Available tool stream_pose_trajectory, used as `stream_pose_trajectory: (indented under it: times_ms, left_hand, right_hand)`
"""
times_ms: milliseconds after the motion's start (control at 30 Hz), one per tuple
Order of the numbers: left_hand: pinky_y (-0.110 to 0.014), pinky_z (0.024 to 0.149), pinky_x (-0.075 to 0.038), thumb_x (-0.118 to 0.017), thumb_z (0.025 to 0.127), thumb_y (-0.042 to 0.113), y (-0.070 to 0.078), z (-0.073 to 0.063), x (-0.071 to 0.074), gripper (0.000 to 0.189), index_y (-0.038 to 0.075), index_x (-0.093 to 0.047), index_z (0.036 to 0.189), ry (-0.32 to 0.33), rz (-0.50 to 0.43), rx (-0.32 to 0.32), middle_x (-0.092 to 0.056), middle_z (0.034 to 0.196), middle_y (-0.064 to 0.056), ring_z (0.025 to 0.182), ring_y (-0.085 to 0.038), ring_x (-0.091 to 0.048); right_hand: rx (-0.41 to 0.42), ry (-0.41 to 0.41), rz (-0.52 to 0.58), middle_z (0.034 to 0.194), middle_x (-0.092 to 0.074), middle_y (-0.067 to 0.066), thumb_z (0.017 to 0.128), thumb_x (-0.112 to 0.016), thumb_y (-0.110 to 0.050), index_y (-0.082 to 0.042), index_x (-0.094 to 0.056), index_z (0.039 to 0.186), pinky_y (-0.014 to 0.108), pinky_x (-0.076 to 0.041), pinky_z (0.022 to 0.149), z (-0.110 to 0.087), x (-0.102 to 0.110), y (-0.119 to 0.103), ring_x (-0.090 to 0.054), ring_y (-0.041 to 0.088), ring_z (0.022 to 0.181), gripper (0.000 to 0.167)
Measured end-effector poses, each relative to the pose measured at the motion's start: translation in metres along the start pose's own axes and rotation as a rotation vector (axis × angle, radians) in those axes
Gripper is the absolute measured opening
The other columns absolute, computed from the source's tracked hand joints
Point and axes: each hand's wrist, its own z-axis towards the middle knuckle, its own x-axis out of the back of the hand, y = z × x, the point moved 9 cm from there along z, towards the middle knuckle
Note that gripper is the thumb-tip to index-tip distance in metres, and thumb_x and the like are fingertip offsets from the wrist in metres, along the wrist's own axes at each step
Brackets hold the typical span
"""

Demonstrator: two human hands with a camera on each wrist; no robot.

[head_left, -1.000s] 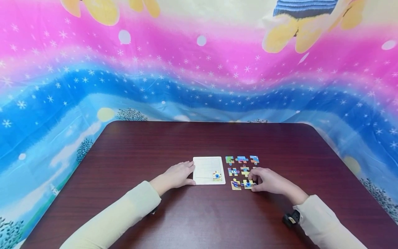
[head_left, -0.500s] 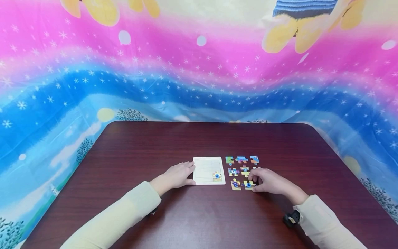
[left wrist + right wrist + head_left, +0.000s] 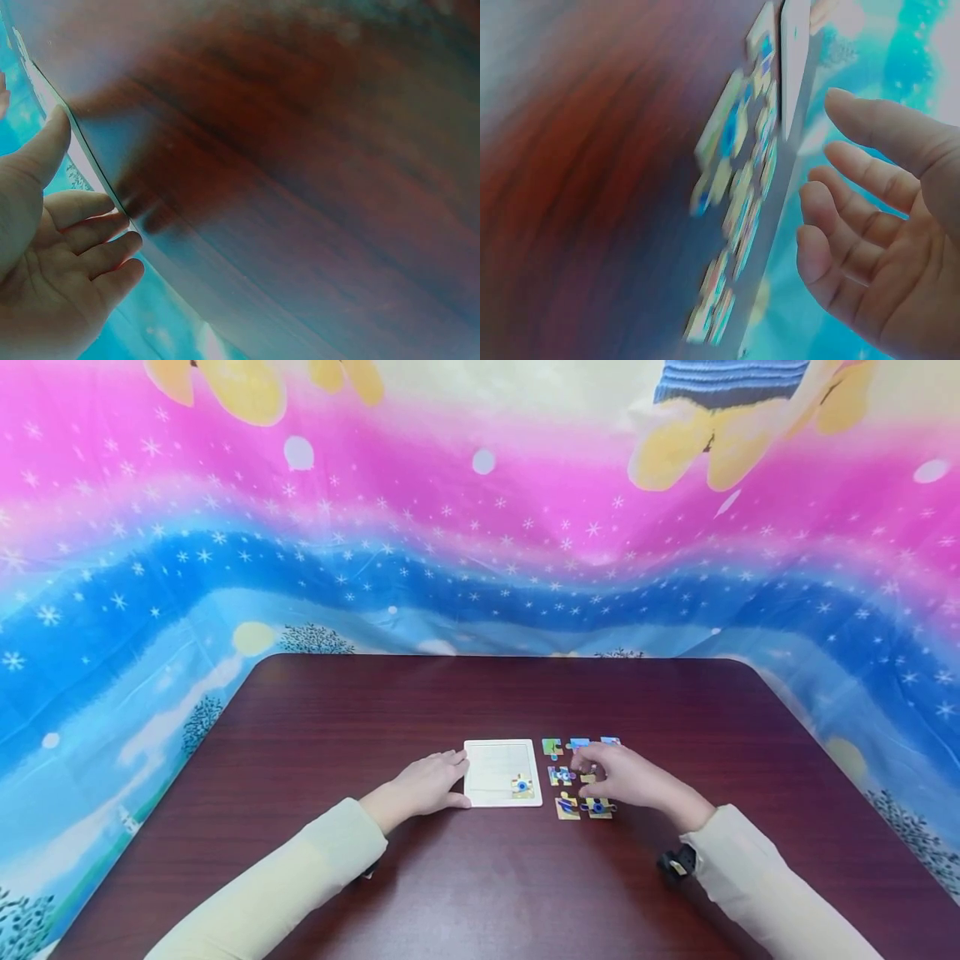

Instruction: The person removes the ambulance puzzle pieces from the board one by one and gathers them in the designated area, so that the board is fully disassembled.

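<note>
A white square puzzle tray (image 3: 487, 772) lies flat mid-table, with one yellow and blue puzzle piece (image 3: 522, 787) in its near right corner. At the tray's left edge rests my left hand (image 3: 427, 783), thumb and fingers spread along the rim; the left wrist view shows these fingers (image 3: 112, 255) fairly straight. Loose puzzle pieces (image 3: 558, 775) lie in rows right of the tray. Over them hovers my right hand (image 3: 630, 781), hiding part of the middle and far rows. In the right wrist view its loosely bent fingers (image 3: 817, 202) and thumb have nothing between them.
The dark red-brown table (image 3: 360, 702) has rounded far corners. Behind and beside it hangs a colourful cloth (image 3: 480, 527) with snowflakes. A black device (image 3: 677, 863) sits on the right wrist, by the pale sleeve (image 3: 765, 868).
My right hand has left the near right puzzle piece and moved left and up over the middle row. The left hand stays at the tray's edge.
</note>
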Motion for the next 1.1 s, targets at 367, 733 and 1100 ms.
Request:
stream_pose_trajectory:
  times_ms: [367, 733, 1100]
  left_hand:
    - [-0.042, 0.102, -0.034, -0.066, 0.083, 0.037, 0.000, 0.001, 0.000, 0.056, -0.004, -0.053, 0.120, 0.007, 0.004, 0.002, -0.046, 0.132, -0.022, 0.122, -0.036, -0.042]
    - [-0.042, 0.102, -0.033, -0.065, 0.083, 0.038, -0.001, 0.001, 0.000, 0.055, -0.004, -0.054, 0.118, 0.002, 0.011, 0.003, -0.046, 0.132, -0.022, 0.123, -0.035, -0.042]
    - [-0.042, 0.102, -0.033, -0.066, 0.083, 0.038, -0.002, 0.001, -0.001, 0.055, -0.003, -0.054, 0.118, 0.004, 0.006, 0.008, -0.046, 0.132, -0.021, 0.123, -0.035, -0.042]
  right_hand:
    - [0.080, -0.046, -0.031, 0.090, -0.058, 0.002, 0.074, -0.076, -0.013, -0.006, -0.061, 0.101, 0.025, -0.046, 0.059, 0.036, -0.022, -0.032, -0.050, 0.014, 0.067, 0.031]
    - [0.078, -0.104, -0.013, 0.091, -0.057, -0.002, 0.074, -0.077, -0.014, -0.007, -0.061, 0.105, 0.026, -0.045, 0.063, 0.047, -0.038, -0.041, -0.048, 0.013, 0.069, 0.036]
    - [0.081, -0.142, -0.033, 0.081, -0.053, -0.004, 0.072, -0.077, -0.010, -0.009, -0.060, 0.098, 0.028, -0.043, 0.062, 0.052, -0.049, -0.047, -0.048, 0.015, 0.070, 0.031]
